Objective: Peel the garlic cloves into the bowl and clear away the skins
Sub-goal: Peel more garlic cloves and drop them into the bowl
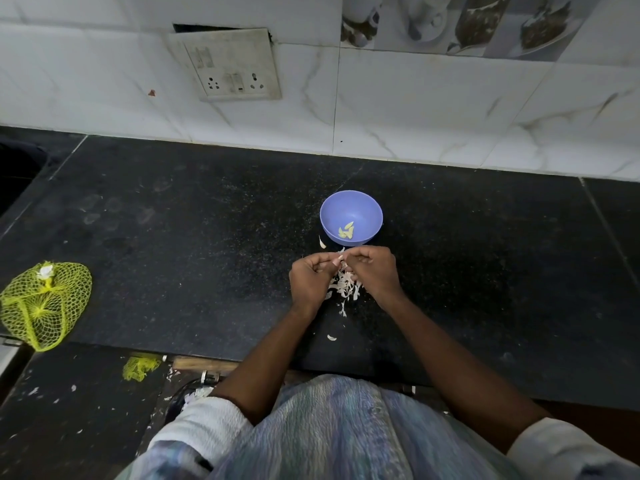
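You stand at a black counter with a yellow mesh bag at nine o'clock and a blue bowl at twelve o'clock, just beyond your hands. Your left hand and right hand meet, fingertips pinching one garlic clove between them above a pile of skins. Judging by the few peeled cloves in the bowl and an unpeeled clove beside it, peeling is partway done and the skins remain uncleared.
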